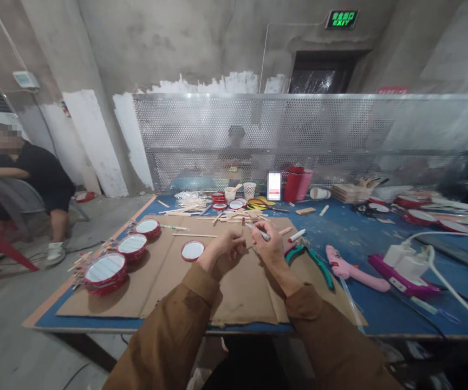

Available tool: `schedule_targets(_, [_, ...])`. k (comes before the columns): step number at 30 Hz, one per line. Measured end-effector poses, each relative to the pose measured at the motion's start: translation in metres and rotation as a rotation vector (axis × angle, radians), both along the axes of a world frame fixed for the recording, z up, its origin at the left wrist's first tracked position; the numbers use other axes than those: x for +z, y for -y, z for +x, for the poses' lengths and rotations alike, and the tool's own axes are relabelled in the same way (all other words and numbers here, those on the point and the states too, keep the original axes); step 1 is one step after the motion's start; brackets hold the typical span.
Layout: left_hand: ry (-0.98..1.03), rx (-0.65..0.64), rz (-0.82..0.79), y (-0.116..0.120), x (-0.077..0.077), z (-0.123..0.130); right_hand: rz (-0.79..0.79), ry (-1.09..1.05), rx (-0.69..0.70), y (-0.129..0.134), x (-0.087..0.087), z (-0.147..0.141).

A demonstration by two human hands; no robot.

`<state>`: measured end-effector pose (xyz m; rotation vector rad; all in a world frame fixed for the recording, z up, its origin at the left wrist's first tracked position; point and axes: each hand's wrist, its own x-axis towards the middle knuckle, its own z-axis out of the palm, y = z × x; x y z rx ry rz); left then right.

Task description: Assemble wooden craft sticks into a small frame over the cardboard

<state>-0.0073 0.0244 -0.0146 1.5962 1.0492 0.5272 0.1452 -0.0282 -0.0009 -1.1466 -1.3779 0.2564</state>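
My left hand point(229, 246) is closed in a pinch above the cardboard sheet point(234, 298). A thin wooden stick point(242, 225) with a dark red tip seems to rise from its fingers, though most of it is hidden. Close beside it, my right hand point(270, 241) grips a pale marker point(264, 235) slanted toward the stick's tip. Left of my hands, a round red-rimmed disc point(193, 250) with a whitish face lies on the cardboard. Just right of my right hand are a white-and-red marker piece point(297, 235) and teal-handled pliers point(311, 262).
Stacks of red-rimmed discs point(104, 271) line the left side. Loose wooden sticks point(234, 215), yellow-handled scissors point(258, 204), paper cups point(249, 189) and a red bottle point(293, 184) stand behind. A pink glue gun point(356, 271) and a purple power strip point(404, 276) lie right. A person point(34, 168) sits at far left.
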Motion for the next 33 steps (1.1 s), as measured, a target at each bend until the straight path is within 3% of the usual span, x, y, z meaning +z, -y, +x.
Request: schedule_targets(33, [-0.004,-0.006,0.016,0.0026,0.0024,-0.0005,0.008,0.038,0.049,0.002,0.0032,-0.0008])
